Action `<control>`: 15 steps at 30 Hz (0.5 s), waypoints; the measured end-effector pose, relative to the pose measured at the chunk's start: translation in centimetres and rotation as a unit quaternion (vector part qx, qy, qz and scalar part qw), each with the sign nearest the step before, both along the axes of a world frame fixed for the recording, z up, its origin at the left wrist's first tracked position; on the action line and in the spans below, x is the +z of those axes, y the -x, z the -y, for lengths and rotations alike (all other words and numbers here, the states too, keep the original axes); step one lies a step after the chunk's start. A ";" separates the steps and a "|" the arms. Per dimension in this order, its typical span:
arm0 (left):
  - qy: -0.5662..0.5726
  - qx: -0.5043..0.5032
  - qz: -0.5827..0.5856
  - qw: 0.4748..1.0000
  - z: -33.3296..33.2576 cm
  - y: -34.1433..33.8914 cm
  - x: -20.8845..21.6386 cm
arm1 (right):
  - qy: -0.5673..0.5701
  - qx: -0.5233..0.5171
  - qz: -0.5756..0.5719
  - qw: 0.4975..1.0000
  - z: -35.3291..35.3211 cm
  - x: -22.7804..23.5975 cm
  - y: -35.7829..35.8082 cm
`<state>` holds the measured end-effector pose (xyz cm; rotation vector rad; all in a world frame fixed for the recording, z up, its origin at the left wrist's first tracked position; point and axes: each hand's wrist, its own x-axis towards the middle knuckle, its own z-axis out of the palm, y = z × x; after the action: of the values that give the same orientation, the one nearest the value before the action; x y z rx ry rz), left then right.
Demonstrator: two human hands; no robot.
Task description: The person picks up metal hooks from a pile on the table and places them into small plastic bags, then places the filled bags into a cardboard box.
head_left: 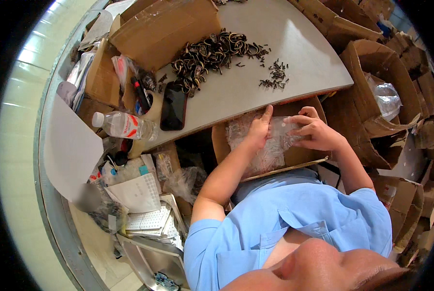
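A cardboard box [302, 156] sits against my lap, partly under the table edge, with several clear plastic bags [268, 159] inside. My right hand [318, 132] pinches a clear plastic bag [286, 134] between thumb and fingers at its right side. My left hand [260, 130] is closed at the left side of that bag, its thumb raised and its fingers curled on the plastic. The bag is see-through, and I cannot make out anything in it.
On the grey table [314, 63] lie a heap of dark and gold ring-shaped parts [202, 58], small dark pins [275, 75] and a phone [174, 106]. A water bottle [125, 125] lies at the left. Open cardboard boxes [367, 92] crowd the right; paper sheets [142, 194] lie lower left.
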<state>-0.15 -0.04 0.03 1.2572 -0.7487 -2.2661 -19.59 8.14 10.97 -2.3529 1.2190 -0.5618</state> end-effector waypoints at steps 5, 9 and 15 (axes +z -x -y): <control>0.247 -0.025 0.177 0.952 -0.3 0.4 -1.4 | -0.002 -0.012 -0.065 0.998 0.4 0.9 -0.2; 0.644 -0.123 0.173 0.735 -2.2 1.2 1.6 | -0.003 0.001 -0.110 0.994 0.9 -0.6 -0.5; 0.485 -0.058 0.113 0.865 -2.7 2.2 2.0 | -0.008 -0.062 0.044 0.997 5.1 0.1 -0.5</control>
<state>-2.37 2.70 2.05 0.9485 -1.7837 -1.4075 -19.04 3.05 11.03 -2.2265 1.3299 -0.6867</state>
